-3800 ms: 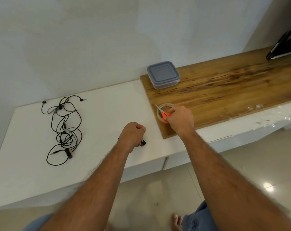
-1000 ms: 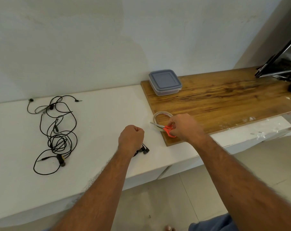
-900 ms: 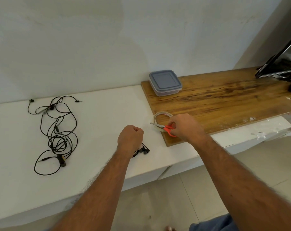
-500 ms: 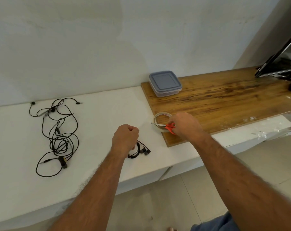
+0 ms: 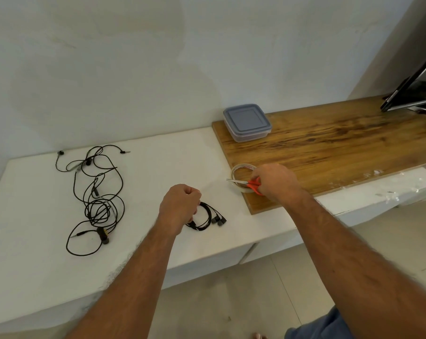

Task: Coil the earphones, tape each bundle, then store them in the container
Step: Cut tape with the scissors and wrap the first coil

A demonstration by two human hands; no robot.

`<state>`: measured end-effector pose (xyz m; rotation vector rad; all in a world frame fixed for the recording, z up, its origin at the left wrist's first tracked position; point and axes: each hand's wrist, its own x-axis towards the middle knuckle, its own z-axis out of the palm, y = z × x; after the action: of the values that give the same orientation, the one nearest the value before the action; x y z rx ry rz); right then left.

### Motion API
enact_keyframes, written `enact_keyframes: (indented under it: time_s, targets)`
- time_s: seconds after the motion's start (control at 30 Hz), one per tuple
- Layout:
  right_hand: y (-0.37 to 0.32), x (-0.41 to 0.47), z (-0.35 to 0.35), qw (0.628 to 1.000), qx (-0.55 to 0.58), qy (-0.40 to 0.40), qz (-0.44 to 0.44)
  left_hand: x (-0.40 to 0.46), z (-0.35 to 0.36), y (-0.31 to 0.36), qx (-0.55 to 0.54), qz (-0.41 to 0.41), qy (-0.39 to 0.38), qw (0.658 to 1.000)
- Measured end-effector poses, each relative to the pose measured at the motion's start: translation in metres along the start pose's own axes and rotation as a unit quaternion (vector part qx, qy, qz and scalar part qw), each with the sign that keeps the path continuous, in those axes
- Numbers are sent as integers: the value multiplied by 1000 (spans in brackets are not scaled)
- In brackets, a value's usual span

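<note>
Left hand (image 5: 180, 205): fist gripping the coiled earphones (image 5: 208, 217) near the table's (image 5: 158, 167) front edge.
Right hand (image 5: 275, 183): holding orange scissors (image 5: 249, 185) over the tape roll (image 5: 241, 176), at the wooden board's (image 5: 329, 148) front-left corner.
Container (image 5: 247, 122): lidded, board's back-left corner.
Loose earphones (image 5: 97, 196): tangled, table's left end.

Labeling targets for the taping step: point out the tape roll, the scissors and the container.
tape roll (image 5: 241, 166): head view, far rim of the ring.
scissors (image 5: 253, 185): head view, red handle beside the right hand.
container (image 5: 246, 117): head view, middle of the grey lid.
</note>
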<state>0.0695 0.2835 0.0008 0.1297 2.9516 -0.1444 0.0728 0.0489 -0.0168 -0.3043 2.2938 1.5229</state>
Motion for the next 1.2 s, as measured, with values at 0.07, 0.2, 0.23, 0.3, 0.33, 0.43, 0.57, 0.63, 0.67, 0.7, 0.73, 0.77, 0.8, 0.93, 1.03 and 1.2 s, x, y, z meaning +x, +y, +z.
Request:
enact_keyframes:
  time_s: [0.07,0.2,0.23,0.3,0.33,0.43,0.57,0.63,0.67,0.7,0.73,0.77,0.8,0.93,1.03,1.2]
  targets:
    - [0,0,-1,1000,3,-5,4,0,-2,-1,2,3,3,1000]
    - [-2,1,-4,1000,7,-12,6,0,-4,-1,12,5,4,1000]
    - [-1,2,-6,1000,11,-15,12,-1,-4,0,12,3,3,1000]
    - [-2,1,-10,999,22,-7,23,-2,-5,2,13,1,-4,1000]
    - [-4,0,-12,999,38,7,21,-3,-6,4,15,2,-12,1000]
    - [-19,-6,-16,983,175,39,-40,-10,-9,11,26,11,-55,998]
    - [-48,-18,-19,938,308,-66,-145,-20,-16,22,61,41,-133,988]
    - [-57,-23,-19,923,322,-118,-174,-24,-20,25,77,50,-159,983]
    - [-59,-24,-18,913,339,-140,-177,-25,-22,25,83,54,-162,982]
    - [-61,-26,-18,902,365,-154,-173,-26,-24,25,90,58,-158,982]
    - [-64,-26,-18,892,390,-157,-164,-26,-27,25,96,60,-149,982]
    - [-66,-27,-18,888,407,-147,-153,-26,-29,23,100,59,-138,984]
    - [-67,-26,-18,890,414,-129,-144,-26,-32,22,100,57,-127,985]
    - [-74,-22,-16,898,403,-111,-134,-24,-34,14,70,47,-95,992]
    - [-78,-19,-12,908,389,-99,-122,-24,-33,9,30,36,-67,997]
    - [-79,-18,-10,931,345,-61,-102,-17,-31,0,-115,-44,-78,989]
